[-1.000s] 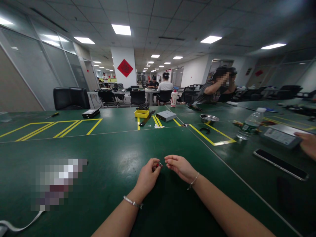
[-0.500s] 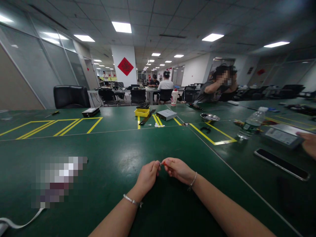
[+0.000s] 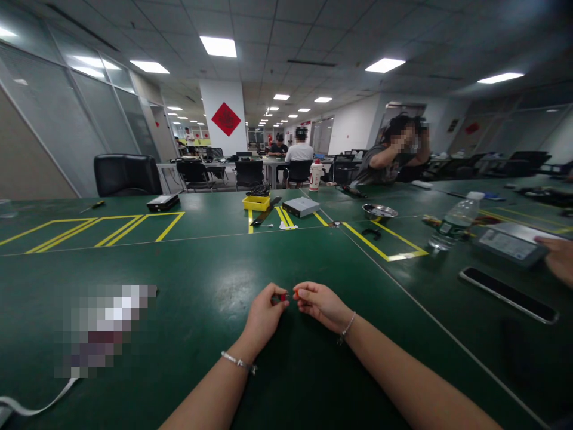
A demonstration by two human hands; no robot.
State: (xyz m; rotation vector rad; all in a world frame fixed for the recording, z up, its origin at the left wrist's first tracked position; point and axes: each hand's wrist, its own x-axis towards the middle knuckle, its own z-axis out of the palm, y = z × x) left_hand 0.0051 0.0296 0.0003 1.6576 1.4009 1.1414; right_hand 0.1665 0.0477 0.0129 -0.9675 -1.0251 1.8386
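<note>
Above the green table, my left hand pinches a small red piece with a metallic end that points right. It is too small for me to tell its kind. My right hand is closed too, with a small orange-red piece between thumb and forefinger, its kind also unclear. The fingertips of the two hands face each other across a narrow gap, and the two pieces are apart.
On the right lie a phone, a water bottle and a grey metal box with another person's hand on it. Farther back are a metal bowl, a silver drive and a yellow tray.
My hands have drawn slightly apart, and a gap now shows between the fingertips. The red piece in my left hand has come into view.
</note>
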